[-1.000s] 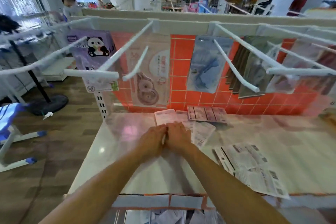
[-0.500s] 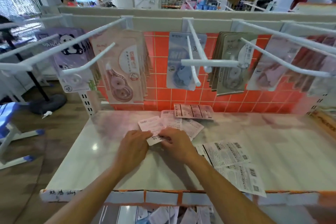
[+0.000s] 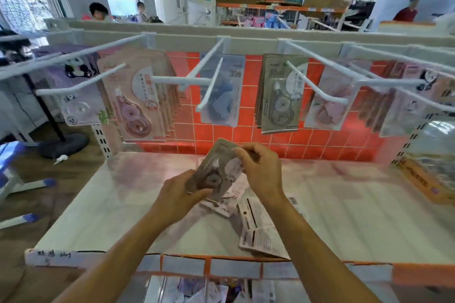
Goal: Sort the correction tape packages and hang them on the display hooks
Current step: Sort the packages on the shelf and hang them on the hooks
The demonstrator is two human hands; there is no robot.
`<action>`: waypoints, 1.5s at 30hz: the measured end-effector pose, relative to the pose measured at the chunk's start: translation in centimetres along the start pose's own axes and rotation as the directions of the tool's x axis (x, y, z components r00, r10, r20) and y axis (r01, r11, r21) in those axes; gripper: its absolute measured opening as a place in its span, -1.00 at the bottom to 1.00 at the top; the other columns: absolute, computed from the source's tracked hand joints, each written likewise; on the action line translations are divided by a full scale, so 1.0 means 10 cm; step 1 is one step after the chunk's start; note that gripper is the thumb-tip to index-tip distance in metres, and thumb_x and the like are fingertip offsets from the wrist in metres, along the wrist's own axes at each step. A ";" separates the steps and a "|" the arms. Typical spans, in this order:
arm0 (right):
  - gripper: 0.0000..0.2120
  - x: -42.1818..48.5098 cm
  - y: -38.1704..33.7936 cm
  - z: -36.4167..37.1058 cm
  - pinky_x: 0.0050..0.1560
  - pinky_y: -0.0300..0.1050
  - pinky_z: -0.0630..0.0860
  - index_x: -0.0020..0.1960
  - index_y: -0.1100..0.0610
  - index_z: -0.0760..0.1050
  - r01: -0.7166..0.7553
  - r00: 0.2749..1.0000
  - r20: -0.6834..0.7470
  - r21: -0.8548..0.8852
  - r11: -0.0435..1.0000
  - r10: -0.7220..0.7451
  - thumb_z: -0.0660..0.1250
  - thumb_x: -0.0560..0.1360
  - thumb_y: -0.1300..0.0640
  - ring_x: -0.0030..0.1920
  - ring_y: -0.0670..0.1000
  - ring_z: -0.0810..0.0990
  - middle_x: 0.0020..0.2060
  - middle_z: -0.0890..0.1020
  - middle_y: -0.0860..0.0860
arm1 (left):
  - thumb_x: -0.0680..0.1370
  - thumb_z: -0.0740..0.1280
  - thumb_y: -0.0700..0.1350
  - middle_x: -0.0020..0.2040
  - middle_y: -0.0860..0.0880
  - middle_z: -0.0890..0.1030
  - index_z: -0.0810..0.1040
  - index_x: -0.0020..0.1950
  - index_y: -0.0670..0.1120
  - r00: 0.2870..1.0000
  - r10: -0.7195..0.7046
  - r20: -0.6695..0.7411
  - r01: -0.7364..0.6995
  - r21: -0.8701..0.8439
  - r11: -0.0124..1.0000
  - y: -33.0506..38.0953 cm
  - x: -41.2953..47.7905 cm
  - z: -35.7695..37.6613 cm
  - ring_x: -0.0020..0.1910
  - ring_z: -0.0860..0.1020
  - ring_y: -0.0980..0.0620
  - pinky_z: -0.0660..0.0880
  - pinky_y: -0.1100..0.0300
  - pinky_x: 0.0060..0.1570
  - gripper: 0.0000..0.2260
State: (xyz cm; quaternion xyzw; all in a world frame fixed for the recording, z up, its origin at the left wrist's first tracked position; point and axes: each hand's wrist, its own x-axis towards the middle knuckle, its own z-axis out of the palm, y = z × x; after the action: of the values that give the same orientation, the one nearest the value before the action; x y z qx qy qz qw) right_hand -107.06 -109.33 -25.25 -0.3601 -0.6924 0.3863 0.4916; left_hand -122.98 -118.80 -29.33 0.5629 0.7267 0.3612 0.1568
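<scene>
Head view: above the worktop [image 3: 344,204], a left hand [image 3: 177,194] grips the bottom of a correction tape package [image 3: 216,167] while fingers [image 3: 240,153] of the right hand [image 3: 264,174] pinch its top edge. It is probably a light, stiff, slick card, best held near its hanging hole.

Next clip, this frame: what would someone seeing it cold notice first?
Dead centre, the left hand and right hand hold a greyish correction tape package up over the white shelf. Behind them, an orange tiled back panel carries white hooks hung with pink packages, a blue package and grey packages. Loose packages lie printed side up beside the right forearm.
</scene>
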 end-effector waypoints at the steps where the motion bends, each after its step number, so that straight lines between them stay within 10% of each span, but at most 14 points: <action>1: -0.89 0.02 -0.03 -0.07 -0.15 -0.11 0.57 -0.18 -0.08 0.56 0.000 1.000 -0.026 -0.002 1.000 0.000 0.42 0.45 0.12 -0.27 -0.20 0.59 -0.30 0.62 -0.21 | 0.46 0.44 0.04 -0.13 0.18 0.61 0.55 0.00 0.03 1.000 -0.007 0.022 0.008 -0.052 0.999 0.09 -0.02 0.04 -0.14 0.59 0.19 0.47 0.38 -0.16 -0.81; 6: -0.88 0.06 -0.22 -0.36 -0.06 -0.14 0.58 -0.08 0.04 0.59 0.000 0.996 -0.090 0.100 0.995 0.009 0.42 0.44 0.23 -0.17 -0.12 0.63 -0.22 0.66 -0.12 | 0.46 0.47 -0.09 -0.04 0.08 0.69 0.60 0.06 0.06 0.997 -0.058 0.055 0.075 -0.399 0.914 0.42 -0.11 0.27 -0.04 0.65 0.10 0.59 0.05 0.04 -0.80; 13: -0.87 -0.03 -0.59 -0.78 -0.15 -0.17 0.57 -0.13 0.04 0.56 0.124 0.988 -0.119 0.236 0.964 -0.098 0.45 0.42 0.24 -0.22 -0.08 0.64 -0.26 0.65 -0.02 | 0.45 0.44 -0.27 -0.03 0.12 0.69 0.57 0.05 0.05 0.998 0.054 -0.039 -0.066 -0.547 0.835 0.92 -0.21 0.36 -0.03 0.65 0.15 0.57 0.27 0.00 -0.72; 29: -0.96 -0.23 -1.11 -1.39 -0.28 0.13 0.54 -0.16 0.04 0.58 0.395 0.914 -0.221 0.278 0.876 -0.342 0.39 0.40 0.09 -0.28 0.18 0.59 -0.31 0.65 -0.09 | 0.36 0.49 -0.05 -0.09 0.09 0.68 0.56 -0.05 0.17 0.931 0.267 -0.250 -0.362 -0.522 0.773 1.60 -0.31 0.39 -0.12 0.65 0.18 0.54 0.38 -0.13 -0.77; 40: -0.96 0.01 -1.04 -1.31 -0.26 0.24 0.53 -0.17 0.01 0.60 0.325 0.935 -0.215 0.203 0.924 -0.282 0.42 0.42 0.14 -0.24 0.30 0.57 -0.28 0.67 0.06 | 0.36 0.45 0.05 -0.07 0.05 0.69 0.56 -0.02 0.15 0.945 0.235 -0.226 -0.320 -0.502 0.804 1.55 -0.14 0.46 -0.07 0.65 0.17 0.55 0.32 -0.10 -0.78; 45: -0.92 0.26 -0.87 -1.21 -0.26 -0.07 0.56 -0.12 0.02 0.57 0.253 0.952 -0.218 0.177 0.951 -0.213 0.42 0.46 0.19 -0.28 -0.08 0.55 -0.29 0.63 -0.05 | 0.43 0.48 -0.05 -0.03 0.06 0.69 0.58 0.08 -0.01 0.957 0.199 -0.210 -0.277 -0.470 0.838 1.47 0.11 0.50 -0.02 0.65 0.16 0.58 0.15 0.03 -0.74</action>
State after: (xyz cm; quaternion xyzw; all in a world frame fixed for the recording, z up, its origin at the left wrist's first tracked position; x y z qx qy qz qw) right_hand -97.19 -108.74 -13.87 -0.2599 -0.6353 0.3563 0.6339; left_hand -109.79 -114.49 -22.31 0.5608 0.5439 0.5936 0.1933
